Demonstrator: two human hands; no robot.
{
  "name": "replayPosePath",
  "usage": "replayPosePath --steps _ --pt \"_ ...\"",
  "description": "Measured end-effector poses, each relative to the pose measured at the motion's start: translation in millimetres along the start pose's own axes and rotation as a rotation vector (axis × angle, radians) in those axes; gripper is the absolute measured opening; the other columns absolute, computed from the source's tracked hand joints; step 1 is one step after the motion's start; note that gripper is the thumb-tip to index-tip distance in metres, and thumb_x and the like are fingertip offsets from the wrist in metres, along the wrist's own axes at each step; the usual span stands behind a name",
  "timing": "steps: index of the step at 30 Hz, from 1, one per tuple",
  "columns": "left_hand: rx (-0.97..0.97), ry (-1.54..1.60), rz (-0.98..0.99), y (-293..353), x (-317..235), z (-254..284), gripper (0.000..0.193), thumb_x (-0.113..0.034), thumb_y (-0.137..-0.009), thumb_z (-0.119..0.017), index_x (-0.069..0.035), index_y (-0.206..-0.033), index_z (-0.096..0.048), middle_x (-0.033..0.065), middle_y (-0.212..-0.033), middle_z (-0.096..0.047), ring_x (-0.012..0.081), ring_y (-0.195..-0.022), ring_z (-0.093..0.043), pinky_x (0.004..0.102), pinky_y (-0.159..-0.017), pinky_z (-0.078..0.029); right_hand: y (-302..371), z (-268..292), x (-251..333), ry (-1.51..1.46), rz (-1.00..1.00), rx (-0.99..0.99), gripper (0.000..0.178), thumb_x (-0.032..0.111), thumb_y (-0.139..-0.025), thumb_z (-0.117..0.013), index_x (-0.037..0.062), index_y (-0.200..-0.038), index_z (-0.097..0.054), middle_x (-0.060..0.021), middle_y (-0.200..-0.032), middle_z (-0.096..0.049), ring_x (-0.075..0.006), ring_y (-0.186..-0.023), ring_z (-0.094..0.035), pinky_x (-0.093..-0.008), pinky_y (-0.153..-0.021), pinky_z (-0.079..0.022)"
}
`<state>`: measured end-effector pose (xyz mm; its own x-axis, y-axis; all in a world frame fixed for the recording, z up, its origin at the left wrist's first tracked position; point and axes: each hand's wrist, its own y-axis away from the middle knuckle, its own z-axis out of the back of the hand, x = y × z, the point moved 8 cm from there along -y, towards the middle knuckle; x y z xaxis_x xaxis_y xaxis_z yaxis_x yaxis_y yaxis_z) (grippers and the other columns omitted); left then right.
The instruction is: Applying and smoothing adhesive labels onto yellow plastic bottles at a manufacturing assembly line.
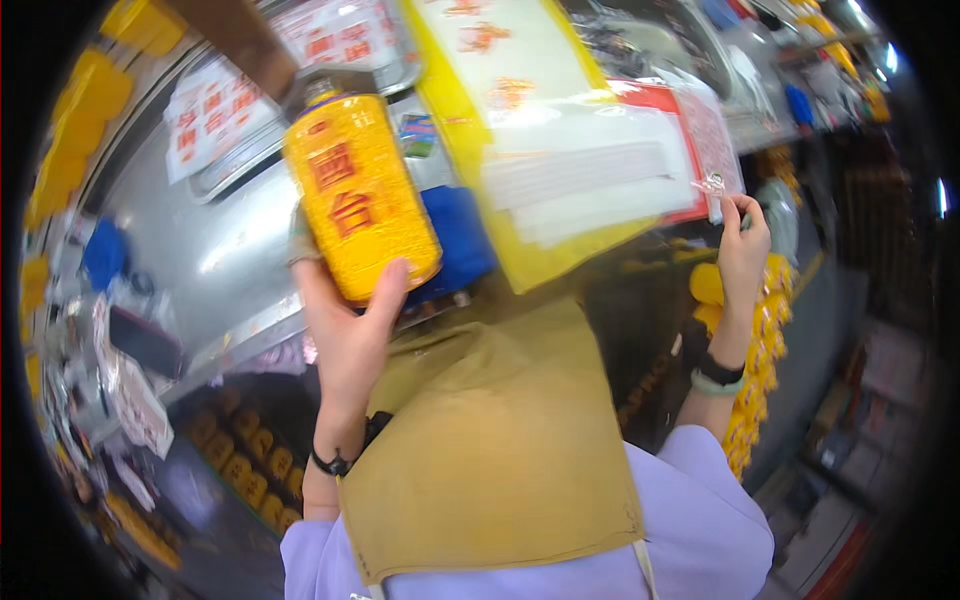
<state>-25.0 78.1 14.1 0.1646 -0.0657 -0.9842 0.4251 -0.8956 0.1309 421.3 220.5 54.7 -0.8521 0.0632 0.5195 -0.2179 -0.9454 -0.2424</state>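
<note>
A yellow bottle (362, 195) with red characters and a dark neck leans slightly left over the metal worktop. My left hand (350, 325) is wrapped round its lower end, with the thumb across the near face. Out to the right, my right hand (745, 245) pinches a small see-through piece with a white part (714, 190) at the edge of a stack of sheets; blur hides its exact kind. Beside the bottle lies a large yellow-edged sheet (525, 255) under white sheets (590, 180) and a red-bordered one (690, 130). A blue cloth-like thing (455, 235) shows behind the bottle.
Sheets with red characters (215, 115) lie on a metal tray at the far left. A phone (145, 340) rests near the worktop's left edge (225, 345). Yellow bottles stand in a crate (245, 455) below, and more yellow items (755, 370) are stacked beside my right forearm.
</note>
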Motion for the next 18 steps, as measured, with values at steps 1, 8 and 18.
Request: replayPosePath --steps 1,8,18 --pt "-0.026 -0.028 -0.024 1 -2 2 0.082 0.005 -0.091 -0.07 0.001 -0.158 -0.022 0.0155 -0.149 -0.043 0.0247 -0.133 -0.051 0.038 -0.11 -0.045 -6 18 -32 0.125 -0.067 -0.058 0.022 0.021 -0.098 -0.067 -0.0007 -0.101 -0.07 -0.0178 -0.082 -0.069 -0.0253 -0.072 -0.061 -0.0373 -0.073 -0.05" --pt "-0.024 -0.118 -0.07 -5 2 6 0.08 0.004 -0.092 -0.068 0.001 -0.159 -0.025 0.0151 -0.156 -0.038 0.0239 -0.142 -0.042 0.038 -0.118 -0.035 -10 25 -225 0.438 -0.282 0.081 0.028 0.026 -0.093 -0.069 -0.0006 -0.098 -0.076 -0.0259 -0.096 -0.074 -0.0412 -0.095 -0.072 -0.0474 -0.084 -0.054" --pt "-0.036 -0.137 -0.047 -1 0 3 0.078 0.004 -0.093 -0.065 -0.001 -0.16 -0.025 0.0145 -0.157 -0.037 0.0243 -0.144 -0.041 0.039 -0.119 -0.034 -24 -55 -256 -0.255 -0.56 0.119 0.024 0.001 -0.091 -0.067 -0.0007 -0.115 -0.07 -0.0019 -0.086 -0.07 -0.0112 -0.068 -0.061 -0.0259 -0.058 -0.048"
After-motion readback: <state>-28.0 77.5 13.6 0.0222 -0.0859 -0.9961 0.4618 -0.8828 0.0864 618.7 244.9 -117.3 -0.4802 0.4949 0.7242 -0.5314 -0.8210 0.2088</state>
